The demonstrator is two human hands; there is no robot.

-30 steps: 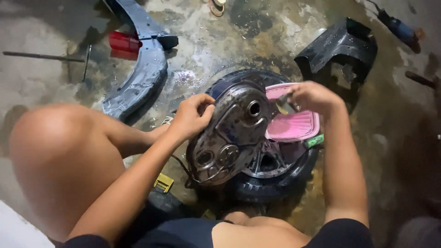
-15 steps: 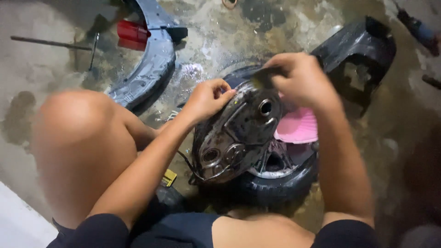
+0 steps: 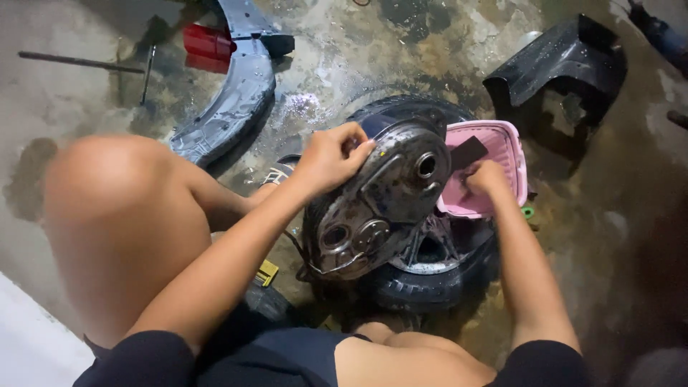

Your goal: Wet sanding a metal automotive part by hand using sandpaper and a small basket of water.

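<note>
At the bottom of the frame, a seated person's bare knees and forearms reach toward the centre. The left hand (image 3: 331, 155) curls over the upper edge of a grimy metal engine cover (image 3: 380, 201), gripping it. The cover sits mid-frame on a tyred wheel (image 3: 423, 276), its long axis running from lower left to upper right, round ports facing up. The right hand (image 3: 487, 179) dips into a pink plastic basket (image 3: 512, 154) just right of the cover; whether its fingers hold anything cannot be told. A firm grip on the edge likely keeps the cover steady. Farther off, a curved grey panel (image 3: 236, 100) lies upper left and a black plastic fairing (image 3: 566, 61) upper right, on wet concrete floor (image 3: 373, 43).
</note>
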